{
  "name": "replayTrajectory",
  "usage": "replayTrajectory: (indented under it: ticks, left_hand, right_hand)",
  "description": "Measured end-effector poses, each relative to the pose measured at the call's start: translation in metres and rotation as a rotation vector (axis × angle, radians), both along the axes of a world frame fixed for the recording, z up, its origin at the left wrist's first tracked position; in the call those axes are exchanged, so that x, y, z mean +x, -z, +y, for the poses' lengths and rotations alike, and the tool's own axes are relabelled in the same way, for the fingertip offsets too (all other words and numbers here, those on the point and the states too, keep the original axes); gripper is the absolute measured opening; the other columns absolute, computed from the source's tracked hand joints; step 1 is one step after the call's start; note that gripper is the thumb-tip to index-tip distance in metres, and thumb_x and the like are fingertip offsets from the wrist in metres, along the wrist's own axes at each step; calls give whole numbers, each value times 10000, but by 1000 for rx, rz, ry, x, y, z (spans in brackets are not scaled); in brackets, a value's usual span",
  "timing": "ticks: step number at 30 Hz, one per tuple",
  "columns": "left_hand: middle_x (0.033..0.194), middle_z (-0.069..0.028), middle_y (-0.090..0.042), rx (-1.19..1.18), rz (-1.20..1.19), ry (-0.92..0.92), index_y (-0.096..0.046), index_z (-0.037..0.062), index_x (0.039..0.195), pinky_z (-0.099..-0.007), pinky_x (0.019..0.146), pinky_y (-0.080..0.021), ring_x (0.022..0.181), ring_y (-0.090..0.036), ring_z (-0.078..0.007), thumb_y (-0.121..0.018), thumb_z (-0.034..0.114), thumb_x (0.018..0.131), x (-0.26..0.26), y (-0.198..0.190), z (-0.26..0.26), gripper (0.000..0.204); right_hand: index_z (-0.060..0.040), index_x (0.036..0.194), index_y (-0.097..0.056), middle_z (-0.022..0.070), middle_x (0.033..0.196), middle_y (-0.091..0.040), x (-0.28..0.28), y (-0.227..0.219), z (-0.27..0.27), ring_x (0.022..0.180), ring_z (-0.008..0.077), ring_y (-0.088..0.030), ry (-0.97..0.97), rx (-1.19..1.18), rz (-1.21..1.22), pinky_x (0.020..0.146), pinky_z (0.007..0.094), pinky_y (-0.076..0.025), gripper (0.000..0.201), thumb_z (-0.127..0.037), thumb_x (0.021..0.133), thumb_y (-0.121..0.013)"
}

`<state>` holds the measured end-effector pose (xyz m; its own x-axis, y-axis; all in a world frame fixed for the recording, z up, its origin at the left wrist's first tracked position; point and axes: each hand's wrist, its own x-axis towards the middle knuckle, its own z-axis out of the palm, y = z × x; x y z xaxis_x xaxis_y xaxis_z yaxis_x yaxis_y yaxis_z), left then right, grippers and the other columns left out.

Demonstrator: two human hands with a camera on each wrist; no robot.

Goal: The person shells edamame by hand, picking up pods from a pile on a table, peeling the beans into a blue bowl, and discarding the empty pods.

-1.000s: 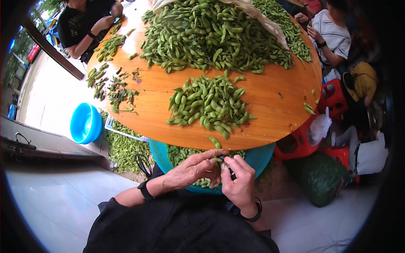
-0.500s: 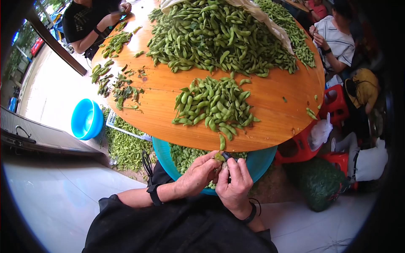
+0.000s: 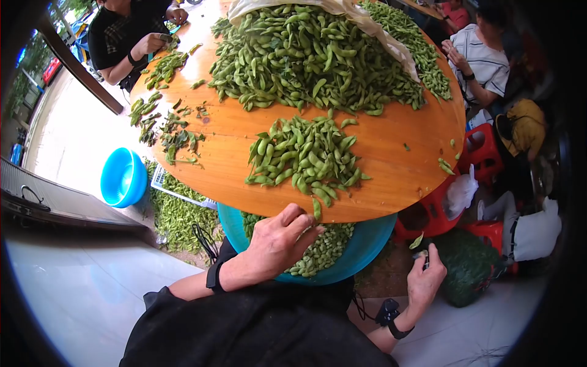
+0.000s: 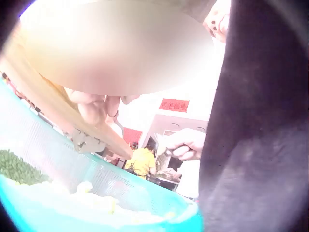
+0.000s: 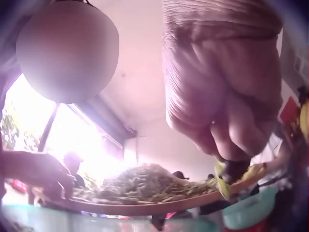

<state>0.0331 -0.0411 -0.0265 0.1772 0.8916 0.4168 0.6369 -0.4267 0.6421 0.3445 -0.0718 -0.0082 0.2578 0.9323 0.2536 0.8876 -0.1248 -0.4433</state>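
Observation:
My left hand [image 3: 274,241] reaches over the basin to the table's near edge, fingers loosely bent. Its fingertips are right beside a single green soybean pod [image 3: 317,210] lying there. Out to the right, past the basin, my right hand [image 3: 426,280] pinches a split-looking soybean pod [image 3: 417,240]. A small black piece [image 5: 236,169] sits at the right fingertips, beside the pod. Under the table edge stands a blue-green basin [image 3: 367,244] with shelled beans [image 3: 324,248] in it. In the left wrist view, the beans inside the basin are washed out by glare.
A small heap of pods [image 3: 306,153] lies on the round wooden table [image 3: 391,159], before a big pile [image 3: 318,61]. Left on the floor are loose pods [image 3: 177,214] and a blue basin [image 3: 124,177]. Red stools [image 3: 437,211] and a dark green sack [image 3: 468,266] stand right. Other people sit around the table.
My hands were together over the basin at a pod. The right hand has swung far right with a pod, while the left has moved up to the single pod at the table edge.

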Motion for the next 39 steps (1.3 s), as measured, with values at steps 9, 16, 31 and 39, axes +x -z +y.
replayTrajectory:
  ticks: [9,16,31,39]
  left_hand:
    - [771,-71,-549,-4,144,-169,-610,77,921,-360,525,-503,620,-601,-259,-764,71,774,10,3,8,214]
    - [831,10,-632,-778,-1049,226,-639,18,911,-227,669,-492,735,-581,-61,-690,13,898,-3,-1,-1,53]
    - [818,-47,-630,-687,-1316,190,-536,19,963,-246,629,-502,704,-621,-118,-714,-30,860,7,13,-11,211]
    - [769,-16,-575,-1029,-1774,409,-548,55,1026,-250,583,-455,613,-569,-132,-668,-4,894,4,18,-4,188]
  right_hand:
    - [84,1061,-620,245,874,-652,-37,17,10,737,358,-662,-183,113,160,670,405,-513,239,16,839,-566]
    - [108,1074,-605,10,818,-539,-122,4,20,576,51,-508,-517,-400,1228,480,220,-398,183,3,930,-565]
    - [99,1150,-595,17,882,-513,-130,20,23,576,51,-447,-545,-410,1601,478,219,-346,217,17,952,-555]
    - [73,1126,-614,0,824,-489,-132,21,26,556,45,-441,-622,-361,1625,477,214,-346,197,34,943,-550]
